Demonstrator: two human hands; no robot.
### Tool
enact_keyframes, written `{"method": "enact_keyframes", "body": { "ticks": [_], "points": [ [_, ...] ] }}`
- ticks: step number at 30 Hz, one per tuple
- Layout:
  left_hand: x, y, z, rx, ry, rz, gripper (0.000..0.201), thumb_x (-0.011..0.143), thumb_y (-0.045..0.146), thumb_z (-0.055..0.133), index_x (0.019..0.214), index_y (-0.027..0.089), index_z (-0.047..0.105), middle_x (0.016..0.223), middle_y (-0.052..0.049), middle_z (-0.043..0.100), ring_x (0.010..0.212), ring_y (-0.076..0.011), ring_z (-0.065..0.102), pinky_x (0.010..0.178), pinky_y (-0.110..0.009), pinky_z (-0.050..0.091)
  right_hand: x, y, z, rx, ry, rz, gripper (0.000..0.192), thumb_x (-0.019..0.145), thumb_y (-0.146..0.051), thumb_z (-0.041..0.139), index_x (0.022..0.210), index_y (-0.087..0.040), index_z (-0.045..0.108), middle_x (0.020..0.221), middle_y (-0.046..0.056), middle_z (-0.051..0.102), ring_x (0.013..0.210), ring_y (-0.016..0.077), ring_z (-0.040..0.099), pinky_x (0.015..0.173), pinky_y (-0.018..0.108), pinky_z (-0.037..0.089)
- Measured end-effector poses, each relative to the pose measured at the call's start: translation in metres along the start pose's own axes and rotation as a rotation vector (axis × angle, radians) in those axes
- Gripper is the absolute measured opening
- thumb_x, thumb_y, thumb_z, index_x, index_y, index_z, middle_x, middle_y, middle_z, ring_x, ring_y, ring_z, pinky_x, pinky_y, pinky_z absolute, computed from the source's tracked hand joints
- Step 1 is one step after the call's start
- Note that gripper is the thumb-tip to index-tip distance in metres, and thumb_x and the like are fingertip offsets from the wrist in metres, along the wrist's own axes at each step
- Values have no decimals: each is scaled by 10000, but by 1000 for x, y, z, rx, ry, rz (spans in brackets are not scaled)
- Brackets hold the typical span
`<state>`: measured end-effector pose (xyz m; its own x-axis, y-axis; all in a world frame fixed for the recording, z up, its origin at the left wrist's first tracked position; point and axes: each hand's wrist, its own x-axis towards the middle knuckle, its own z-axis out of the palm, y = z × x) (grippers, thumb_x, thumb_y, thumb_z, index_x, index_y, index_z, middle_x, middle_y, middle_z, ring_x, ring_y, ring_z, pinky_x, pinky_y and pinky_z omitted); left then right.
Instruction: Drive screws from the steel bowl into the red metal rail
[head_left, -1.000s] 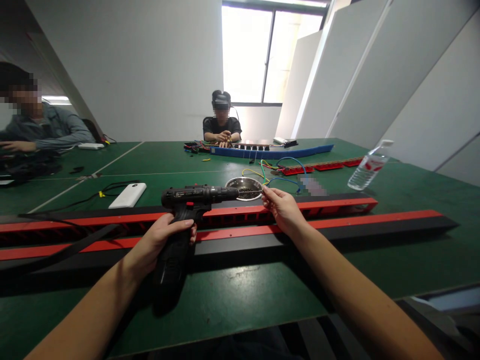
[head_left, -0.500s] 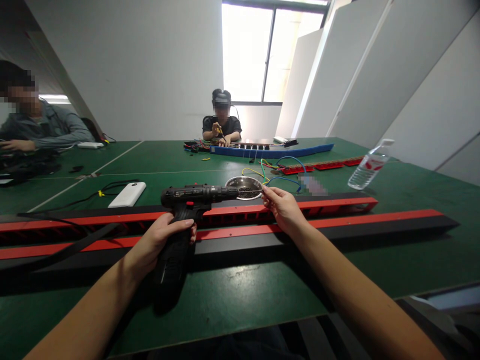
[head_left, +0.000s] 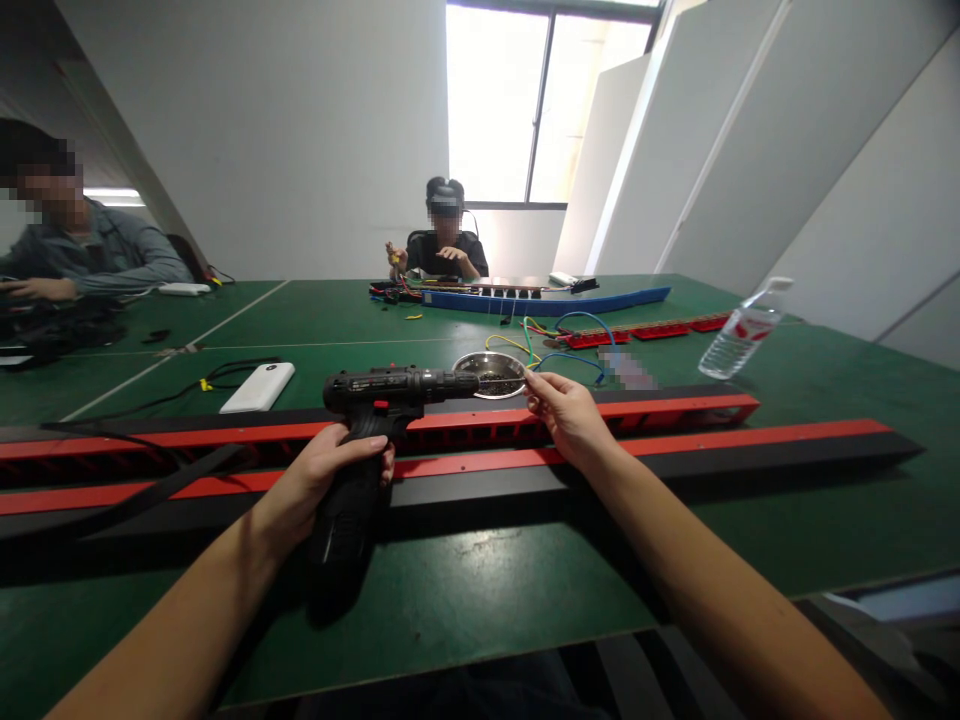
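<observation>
Gripping the black pistol-shaped power screwdriver [head_left: 375, 420] by its ribbed handle, the left hand [head_left: 319, 480] wraps fully round it; the lower end of the handle is lost in shadow against the green table [head_left: 480, 590]. The tool's barrel lies level, its bit tip pointing at the right hand [head_left: 570, 415], whose fingertips are pinched together at the rim of a small shiny steel bowl [head_left: 493, 372]. Whether anything sits between those fingertips is too small to tell. The bowl holds dark bits, too fine to make out. Below both hands run two long red-and-black metal rails [head_left: 675, 440], the nearer one flat-topped, the farther one slotted, both cut off at the left edge. Coloured wires [head_left: 559, 340] loop behind the bowl. A white slab-shaped device [head_left: 259, 388] and a tilted clear plastic bottle [head_left: 739, 335] lie well apart.
</observation>
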<state>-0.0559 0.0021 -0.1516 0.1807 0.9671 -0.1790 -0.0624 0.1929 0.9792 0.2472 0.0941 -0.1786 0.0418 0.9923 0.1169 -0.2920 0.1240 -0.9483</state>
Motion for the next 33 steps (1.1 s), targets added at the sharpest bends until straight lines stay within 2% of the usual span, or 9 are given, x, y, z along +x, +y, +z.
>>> {"method": "enact_keyframes", "body": {
  "ticks": [7,12,16,20,23,26,29,33],
  "points": [
    [-2,0,1,-4,-3,21,241,823,368,759,807,133,708,757,-65,680,663,-168,624,587,-231,502,0,2,-1,-13,-14,-5,417,624,-497,906,781,-177,689,702,-15,614,600,101,498,598,260,413],
    [-1,4,-4,33,47,50,256,792,381,785,848,139,719,766,-69,703,670,-192,650,597,-257,523,-2,-3,-1,-247,-8,-196,388,750,-546,814,751,-184,676,669,-4,615,617,135,544,630,284,434],
    [-6,35,-24,249,100,132,313,787,395,805,972,166,699,768,-49,723,668,-208,664,594,-268,534,-13,-12,5,-477,-65,-288,363,830,-532,750,744,-185,684,665,18,650,626,161,581,634,298,444],
    [-18,79,-50,675,51,300,273,790,379,814,833,127,717,690,-40,718,642,-180,641,590,-217,504,-35,-14,13,-618,-289,-271,283,905,-459,688,865,-186,751,822,56,742,744,197,661,692,315,490],
    [-27,102,-61,826,34,382,387,706,315,879,1017,114,767,807,-44,768,698,-202,670,625,-228,536,-55,-10,18,-739,-454,-267,230,931,-396,670,997,-208,785,992,77,775,901,234,708,799,351,532],
    [-34,116,-59,884,-48,366,432,652,222,898,1060,122,797,914,-58,789,779,-228,687,663,-239,556,-70,-2,20,-850,-548,-347,227,925,-365,686,1081,-232,785,1094,85,766,1036,256,696,919,393,534],
    [-37,128,-47,864,-81,315,507,609,132,903,1105,135,799,1038,-72,790,918,-262,695,719,-237,558,-77,4,20,-926,-573,-421,264,931,-361,685,1153,-244,767,1198,88,735,1147,257,656,1011,413,511],
    [-33,146,-28,809,-61,198,527,548,-9,882,1059,90,799,908,-49,793,867,-232,703,635,-172,496,-80,6,18,-1014,-579,-469,301,947,-373,661,1213,-263,748,1278,91,695,1190,249,633,1048,417,495]
  ]
}}
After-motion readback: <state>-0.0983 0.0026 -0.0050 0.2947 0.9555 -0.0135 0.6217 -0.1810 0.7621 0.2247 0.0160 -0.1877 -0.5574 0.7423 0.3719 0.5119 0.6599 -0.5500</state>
